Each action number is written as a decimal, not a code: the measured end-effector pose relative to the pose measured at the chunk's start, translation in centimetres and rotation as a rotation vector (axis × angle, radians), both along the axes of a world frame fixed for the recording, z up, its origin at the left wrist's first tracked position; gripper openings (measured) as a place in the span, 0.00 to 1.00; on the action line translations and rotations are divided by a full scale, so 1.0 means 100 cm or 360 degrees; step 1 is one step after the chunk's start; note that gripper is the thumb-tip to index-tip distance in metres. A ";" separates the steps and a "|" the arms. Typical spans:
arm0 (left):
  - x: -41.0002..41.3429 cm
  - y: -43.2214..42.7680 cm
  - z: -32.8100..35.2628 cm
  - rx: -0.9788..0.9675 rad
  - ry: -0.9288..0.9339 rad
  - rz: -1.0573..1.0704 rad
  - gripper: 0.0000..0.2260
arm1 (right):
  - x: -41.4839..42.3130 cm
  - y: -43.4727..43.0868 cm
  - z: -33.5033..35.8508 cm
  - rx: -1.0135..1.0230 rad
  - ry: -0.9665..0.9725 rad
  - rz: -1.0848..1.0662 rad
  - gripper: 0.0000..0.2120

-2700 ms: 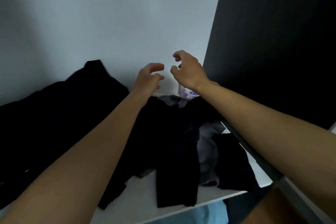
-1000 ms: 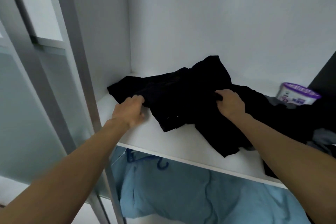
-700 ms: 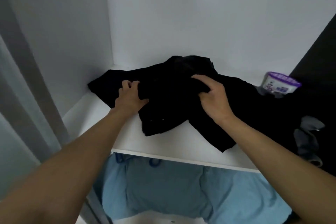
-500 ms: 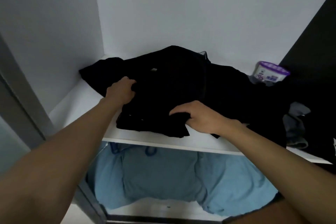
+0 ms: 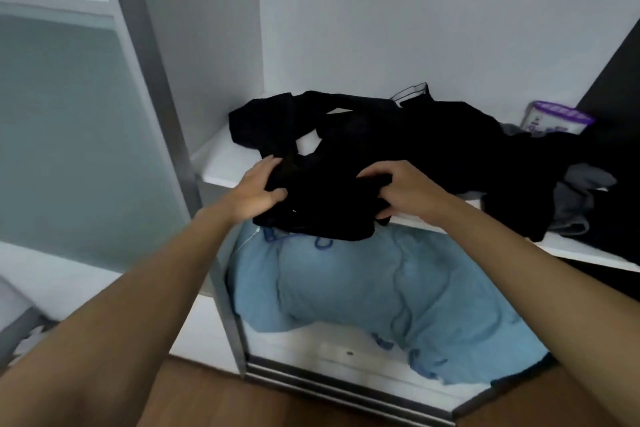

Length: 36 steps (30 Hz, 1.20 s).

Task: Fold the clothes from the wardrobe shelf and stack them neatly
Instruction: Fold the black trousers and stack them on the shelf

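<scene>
Your left hand [image 5: 258, 191] pinches the black garment [image 5: 329, 208], thumb against fingers — your right hand [image 5: 403, 189] curls its fingers into it. It overhangs the near edge of the white shelf [image 5: 221, 163].

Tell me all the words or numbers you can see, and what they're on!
Purple-lidded tub at the back right of the shelf: purple print on its white label, too blurred to read.
Black clothes, grey garment, blue bundle below: no words or numbers show.
Nothing else bears any text.
</scene>
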<state>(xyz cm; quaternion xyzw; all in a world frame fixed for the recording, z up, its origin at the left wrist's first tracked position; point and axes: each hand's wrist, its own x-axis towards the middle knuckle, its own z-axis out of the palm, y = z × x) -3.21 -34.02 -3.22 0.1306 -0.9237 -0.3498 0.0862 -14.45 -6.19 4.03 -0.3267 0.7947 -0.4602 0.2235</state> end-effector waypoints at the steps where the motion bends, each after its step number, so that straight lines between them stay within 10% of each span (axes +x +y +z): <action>1: 0.018 0.009 -0.001 -0.0024 -0.0003 -0.0015 0.35 | 0.008 0.009 0.001 -0.0095 -0.0064 -0.0103 0.20; 7: 0.100 0.097 -0.017 -0.0797 -0.0323 0.0143 0.59 | 0.064 0.068 0.011 -0.0524 -0.0528 -0.0416 0.13; 11: 0.138 0.152 -0.032 -0.1048 -0.0205 0.0375 0.44 | 0.105 0.100 0.017 -0.0694 -0.0764 -0.0313 0.11; 15: 0.173 0.169 -0.015 -0.0867 -0.0052 0.0607 0.12 | 0.130 0.124 0.022 -0.0654 -0.0779 -0.0265 0.07; 28: 0.277 0.144 0.086 0.1041 0.0501 0.0635 0.02 | 0.172 0.142 0.004 -0.0225 -0.0857 -0.0219 0.17; 36: 0.364 0.109 0.055 0.1054 -0.0453 0.0937 0.12 | 0.274 0.078 -0.030 0.0679 -0.0724 0.0103 0.12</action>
